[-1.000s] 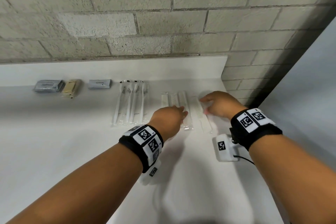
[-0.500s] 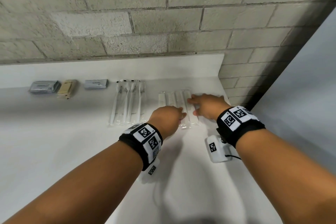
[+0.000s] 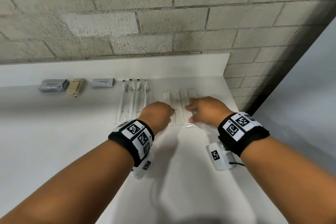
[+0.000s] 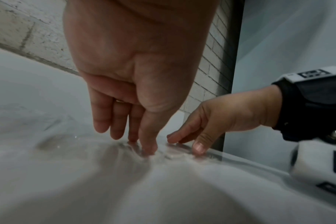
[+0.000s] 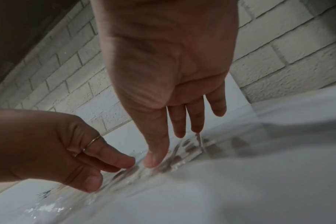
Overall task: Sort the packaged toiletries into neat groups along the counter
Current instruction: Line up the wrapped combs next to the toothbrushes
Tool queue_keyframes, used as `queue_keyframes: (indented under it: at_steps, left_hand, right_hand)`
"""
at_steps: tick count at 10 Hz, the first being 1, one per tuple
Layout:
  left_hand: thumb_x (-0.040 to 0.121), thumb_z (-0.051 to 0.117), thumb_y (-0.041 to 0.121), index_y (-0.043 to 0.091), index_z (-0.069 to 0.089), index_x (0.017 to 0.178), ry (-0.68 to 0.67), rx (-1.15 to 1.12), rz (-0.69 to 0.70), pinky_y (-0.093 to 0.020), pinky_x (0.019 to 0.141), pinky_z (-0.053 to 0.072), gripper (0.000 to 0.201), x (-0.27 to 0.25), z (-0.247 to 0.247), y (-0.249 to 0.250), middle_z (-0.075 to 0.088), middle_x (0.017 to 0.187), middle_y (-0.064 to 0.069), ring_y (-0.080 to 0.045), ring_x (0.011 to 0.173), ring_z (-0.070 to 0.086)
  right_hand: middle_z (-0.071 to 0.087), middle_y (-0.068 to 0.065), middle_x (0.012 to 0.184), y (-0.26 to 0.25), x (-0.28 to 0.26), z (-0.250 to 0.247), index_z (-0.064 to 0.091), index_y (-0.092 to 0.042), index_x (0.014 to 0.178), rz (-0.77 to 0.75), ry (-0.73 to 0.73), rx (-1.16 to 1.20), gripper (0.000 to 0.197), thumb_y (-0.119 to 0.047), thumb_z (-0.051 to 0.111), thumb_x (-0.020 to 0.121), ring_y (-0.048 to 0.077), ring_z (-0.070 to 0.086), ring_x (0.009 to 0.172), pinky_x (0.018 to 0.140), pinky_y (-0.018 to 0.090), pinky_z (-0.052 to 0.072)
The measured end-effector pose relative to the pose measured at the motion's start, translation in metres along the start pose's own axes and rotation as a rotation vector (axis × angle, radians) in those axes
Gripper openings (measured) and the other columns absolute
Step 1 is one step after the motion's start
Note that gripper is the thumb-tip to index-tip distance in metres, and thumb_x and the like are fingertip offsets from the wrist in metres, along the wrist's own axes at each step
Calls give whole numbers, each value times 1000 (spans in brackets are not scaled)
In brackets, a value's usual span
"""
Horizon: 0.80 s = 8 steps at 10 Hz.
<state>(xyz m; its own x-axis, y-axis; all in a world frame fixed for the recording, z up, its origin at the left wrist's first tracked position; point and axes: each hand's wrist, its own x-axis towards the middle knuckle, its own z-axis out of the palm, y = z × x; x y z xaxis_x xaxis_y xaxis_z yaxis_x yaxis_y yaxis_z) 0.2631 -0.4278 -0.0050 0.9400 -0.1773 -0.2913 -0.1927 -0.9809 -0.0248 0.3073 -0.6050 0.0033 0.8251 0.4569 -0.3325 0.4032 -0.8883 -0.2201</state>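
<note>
Pretty much at the finish line here, I'd say. Along the back of the worktop [image 3: 54,132] there's already a grey packet stack [image 3: 53,85], a tan packet [image 3: 75,87], another grey packet [image 3: 103,83], then a tidy row of wrapped toothbrushes [image 3: 133,99]. Last group is the wrapped combs [image 3: 179,102] at the right end, near the corner.

Both hands are on that comb group. Left hand [image 3: 157,114] has its fingers out fairly straight, tips pressing on the wrappers. Right hand [image 3: 206,110] is spread too, with its thumb [image 4: 199,147] and fingers flat on the rightmost comb. Neither is pinching anything.

Looks like only squaring up the combs is left; I see nothing loose elsewhere.
</note>
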Motion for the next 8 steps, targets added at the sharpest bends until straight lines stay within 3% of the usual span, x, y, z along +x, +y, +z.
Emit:
queue_keyframes:
  at_steps: [2,8]
  left_hand:
    - [97,47,22,21,45,141,2,-8,10,-35,101,42,44,6,6,1,50,141,-4,-26,126,49]
    - [96,49,23,21,50,137,25,-29,31,-35,101,43,41,22,5,2,54,136,-5,-26,124,49]
  right_hand:
    - [47,-3,146,-3,2,2,53,-33,135,43,-21,-42,53,-38,66,84,23,46,130,104,37,42]
    - [47,-1,145,1,1,-7,57,-26,132,25,-31,-71,45,-33,62,87,25,47,129,104,41,42]
